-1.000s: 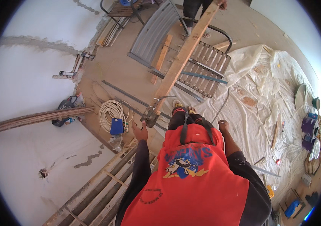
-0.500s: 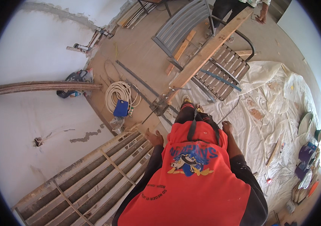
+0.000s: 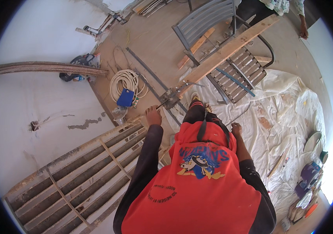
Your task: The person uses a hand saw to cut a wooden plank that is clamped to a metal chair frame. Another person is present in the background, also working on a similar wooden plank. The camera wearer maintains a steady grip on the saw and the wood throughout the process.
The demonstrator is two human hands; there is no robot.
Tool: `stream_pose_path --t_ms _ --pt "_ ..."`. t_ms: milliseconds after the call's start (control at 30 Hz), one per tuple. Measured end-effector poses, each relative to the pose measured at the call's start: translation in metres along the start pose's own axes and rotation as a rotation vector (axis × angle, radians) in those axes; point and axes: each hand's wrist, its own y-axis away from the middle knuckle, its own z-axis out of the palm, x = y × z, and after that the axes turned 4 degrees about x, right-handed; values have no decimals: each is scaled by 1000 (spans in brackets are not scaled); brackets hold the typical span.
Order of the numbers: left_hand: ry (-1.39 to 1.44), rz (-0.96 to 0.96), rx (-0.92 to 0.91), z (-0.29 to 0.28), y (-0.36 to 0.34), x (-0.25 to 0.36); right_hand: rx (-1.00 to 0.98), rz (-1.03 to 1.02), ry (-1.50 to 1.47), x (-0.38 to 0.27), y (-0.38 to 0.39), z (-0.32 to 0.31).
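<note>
My left hand [image 3: 153,116] is closed round the near end of a short dark rod [image 3: 161,105]. That rod runs up to a worn metal clamp [image 3: 170,98] at the near end of a long wooden plank [image 3: 225,56]. The plank slopes away to the upper right, over a slatted metal chair [image 3: 238,74]. My right hand [image 3: 236,129] is low beside my right thigh, its fingers curled. A thin dark rod or hose [image 3: 241,115] passes close to it; whether the hand grips it is unclear.
A large wooden slatted frame [image 3: 76,175] lies at the left. Beyond it are a coiled cream hose [image 3: 124,84] and a blue box [image 3: 125,97]. Crumpled plastic sheeting [image 3: 283,117] covers the right floor, with tubs [image 3: 310,173] at its edge. A co-worker's hand [image 3: 303,33] shows upper right.
My left hand has moved forward from beside my waist and closed on the rod at the clamp. My right hand stays almost in place. The co-worker's hand has shifted right, and the view has tilted slightly.
</note>
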Motion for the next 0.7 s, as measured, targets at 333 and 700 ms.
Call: stream_pose_path --t_ms 333,700 --pt "324 143 -65 2 -33 12 -5 5 51 -5 2 -20" --pt "296 178 -379 -9 -74 30 66 95 -121 18 -2 -25"
